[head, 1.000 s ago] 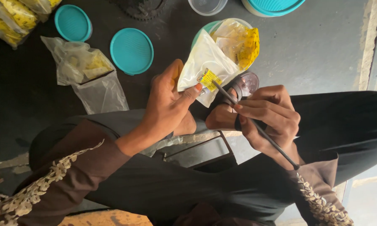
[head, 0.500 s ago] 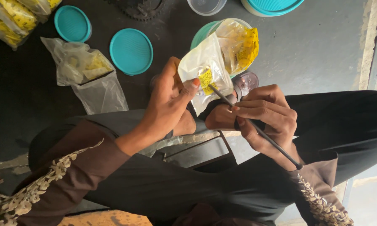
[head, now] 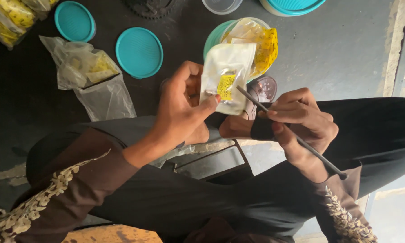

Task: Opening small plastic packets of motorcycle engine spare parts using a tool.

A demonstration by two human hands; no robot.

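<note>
A small white plastic packet (head: 227, 76) with a yellow label is pinched in the left hand (head: 181, 110), above the person's lap. The right hand (head: 301, 123) grips a thin metal rod (head: 297, 139), its tip just at the packet. Around them, a dark grey concrete floor (head: 337, 49) holds two teal lids (head: 139, 51), plastic bags (head: 92, 74) and a teal container (head: 218, 36).

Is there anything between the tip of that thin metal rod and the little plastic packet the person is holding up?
Nothing visible. The left hand pinches the white packet, and the rod in the right hand points at its lower right edge, the tip at or very near the plastic.
</note>
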